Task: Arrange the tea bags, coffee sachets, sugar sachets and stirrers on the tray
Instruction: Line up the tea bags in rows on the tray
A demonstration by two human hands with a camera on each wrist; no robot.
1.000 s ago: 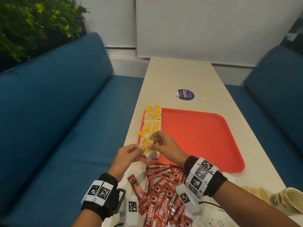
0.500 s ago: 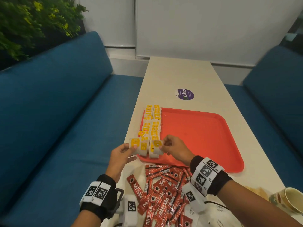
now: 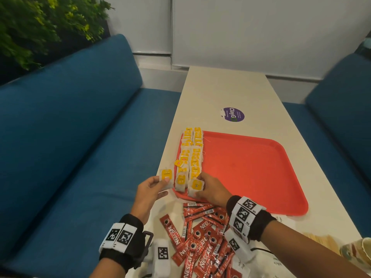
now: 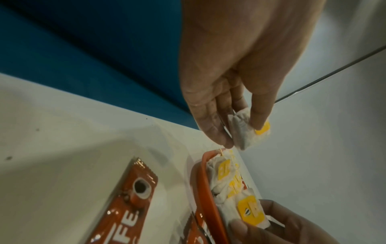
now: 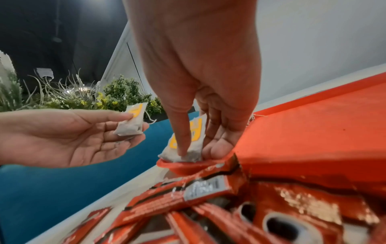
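Right hand (image 3: 210,189) pinches a tea bag (image 3: 196,186) at the red tray's (image 3: 251,173) near-left corner, ending two rows of tea bags (image 3: 190,155); left hand (image 3: 149,192) grips another tea bag (image 3: 166,177) just beside. Coffee sachets (image 3: 200,237), sugar sachets and stirrers (image 3: 319,238) remain on the counter (image 3: 226,91).

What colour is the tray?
The tray is orange-red; the head view shows it best.

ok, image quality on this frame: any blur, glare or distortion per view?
Head view: sharp overall, wide-angle bowing at the sofa edges, mild softness on the paper cup at the corner. Left wrist view: left hand and coffee sachet smeared and soft, with small specular glints on the foil. Right wrist view: right hand fairly crisp, near coffee sachets blurred with foil glare.
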